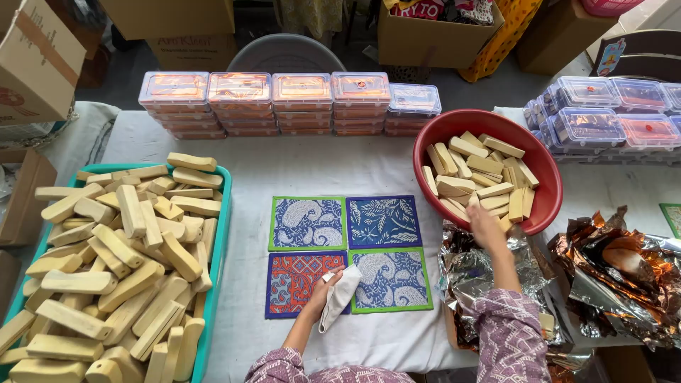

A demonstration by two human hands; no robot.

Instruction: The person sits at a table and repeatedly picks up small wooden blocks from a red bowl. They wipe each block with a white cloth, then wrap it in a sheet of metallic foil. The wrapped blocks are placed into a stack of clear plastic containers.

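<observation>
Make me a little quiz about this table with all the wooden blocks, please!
1. True or false: the right hand reaches into the teal tray.
2. How many patterned cloth mats lie in the middle of the table?
3. What does the left hand hold: A) a foil sheet, B) a white cloth pouch, C) a plastic box?

Key:
1. False. It reaches to the wooden blocks in the red bowl.
2. Four, set in a two-by-two square.
3. B.
</observation>
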